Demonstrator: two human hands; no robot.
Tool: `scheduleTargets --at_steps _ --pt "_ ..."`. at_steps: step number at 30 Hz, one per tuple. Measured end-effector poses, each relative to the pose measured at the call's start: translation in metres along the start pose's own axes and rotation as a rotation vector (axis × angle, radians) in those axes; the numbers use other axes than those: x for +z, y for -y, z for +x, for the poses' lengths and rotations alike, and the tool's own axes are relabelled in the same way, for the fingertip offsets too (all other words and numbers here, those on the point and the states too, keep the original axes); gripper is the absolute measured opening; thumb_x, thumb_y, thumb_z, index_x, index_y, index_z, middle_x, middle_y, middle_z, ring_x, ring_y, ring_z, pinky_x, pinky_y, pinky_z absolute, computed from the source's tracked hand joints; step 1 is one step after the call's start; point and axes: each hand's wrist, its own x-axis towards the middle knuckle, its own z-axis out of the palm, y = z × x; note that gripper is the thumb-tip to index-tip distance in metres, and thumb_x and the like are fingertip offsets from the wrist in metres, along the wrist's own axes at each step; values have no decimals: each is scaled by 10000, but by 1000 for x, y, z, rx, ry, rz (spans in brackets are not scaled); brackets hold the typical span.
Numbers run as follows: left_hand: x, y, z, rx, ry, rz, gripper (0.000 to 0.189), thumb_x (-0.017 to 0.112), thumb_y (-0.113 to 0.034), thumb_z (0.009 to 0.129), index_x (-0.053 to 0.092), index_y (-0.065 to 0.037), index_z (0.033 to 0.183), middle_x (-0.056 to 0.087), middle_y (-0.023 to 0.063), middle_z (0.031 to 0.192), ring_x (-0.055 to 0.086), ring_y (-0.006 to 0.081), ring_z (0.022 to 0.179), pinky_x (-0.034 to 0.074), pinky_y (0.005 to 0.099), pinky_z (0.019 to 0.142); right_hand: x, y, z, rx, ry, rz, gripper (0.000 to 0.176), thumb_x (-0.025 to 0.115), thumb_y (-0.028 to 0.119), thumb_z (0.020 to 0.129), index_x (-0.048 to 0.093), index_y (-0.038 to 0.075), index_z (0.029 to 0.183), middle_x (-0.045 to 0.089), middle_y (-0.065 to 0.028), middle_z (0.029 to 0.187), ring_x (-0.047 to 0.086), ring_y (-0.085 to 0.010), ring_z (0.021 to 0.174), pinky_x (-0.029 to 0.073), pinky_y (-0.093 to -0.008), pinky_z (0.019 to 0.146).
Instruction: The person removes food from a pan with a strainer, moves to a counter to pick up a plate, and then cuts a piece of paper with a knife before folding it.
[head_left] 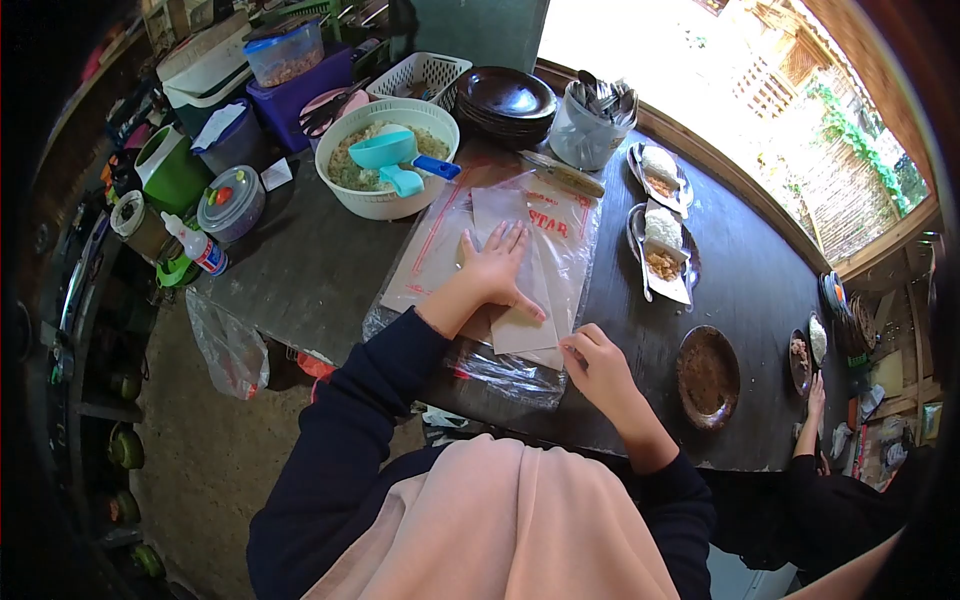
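Note:
My left hand [493, 268] lies flat with fingers spread on a stack of pale brown paper sheets [522, 335]. The sheets rest on a clear plastic package [572, 270] printed with red letters. At the lower right corner of the stack, my right hand [600, 368] pinches the edge of a paper sheet between thumb and fingers. A white basin [388, 205] of rice stands just beyond, with a turquoise scoop [383, 150] and a blue handle on top. Beyond the package lies a knife [565, 175].
Two plates of rice and food [665, 260] stand to the right, near a brown oval plate [708, 375]. At the back are stacked dark plates [507, 95] and a cutlery tub [592, 125]. Another person's hand [812, 405] is beside plates at far right. A spray bottle [197, 245] stands left.

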Motion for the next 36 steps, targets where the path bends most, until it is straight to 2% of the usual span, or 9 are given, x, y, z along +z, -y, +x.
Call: scheduleTargets --at_steps 3,6,11,13,15,20,25,27,36 --pt "-3 -1 -2 4 10 3 1463 656 -806 344 82 -14 1433 61 101 1518 26 266 1401 35 689 1004 8 -4 6 -62 42 -33 59 604 59 775 594 27 824 556 -125 822 580 -318 751 481 -381 667" --pt "-5 -2 -2 3 21 8 1445 659 -801 360 86 -21 1434 54 102 1518 29 277 1399 40 691 1004 12 -7 8 -31 46 -26 46 587 58 788 590 23 817 558 -132 826 572 -326 789 476 -388 694" --pt "-2 -1 -3 4 19 5 1449 656 -804 358 78 -27 1436 47 108 1518 20 282 1399 39 693 1001 14 -14 12 -2 78 -44 40 578 52 789 587 20 811 558 -137 826 571 -331 784 478 -387 693" --pt "-1 -1 -6 27 -41 22 1380 652 -793 405 139 -22 1429 73 132 1511 41 306 1394 39 696 997 15 -14 12 10 85 -51 38 577 47 787 587 19 811 559 -139 823 571 -331 788 478 -386 695" --pt "-6 -6 -10 54 -30 50 1330 647 -783 439 177 -17 1419 90 144 1505 57 318 1389 38 698 994 14 -12 13 -37 37 -48 39 597 17 774 591 4 810 559 -143 778 584 -314 680 483 -358 622" --pt "4 -12 -13 112 16 43 1198 634 -752 527 272 0 1387 137 175 1488 104 340 1375 43 684 1004 12 -18 16 22 106 2 55 604 32 750 586 5 794 564 -145 763 589 -310 670 493 -359 629" --pt "-1 -22 -23 84 80 93 1292 625 -780 506 157 6 1418 60 207 1494 42 353 1386 47 652 1025 0 -17 28 16 234 -2 68 595 63 739 581 11 780 572 -146 749 586 -326 696 489 -376 649" --pt "-1 -23 -23 79 97 86 1320 624 -787 496 120 6 1423 37 206 1496 22 354 1387 42 652 1025 -2 -19 31 -59 281 -53 71 594 72 733 577 16 773 570 -140 749 585 -326 699 483 -382 645" --pt "2 -26 -26 60 90 100 1386 602 -821 468 39 3 1430 -14 208 1498 -29 357 1388 31 652 1021 3 -22 30 -71 257 -60 86 605 104 735 585 26 766 568 -127 736 586 -319 697 481 -384 641"
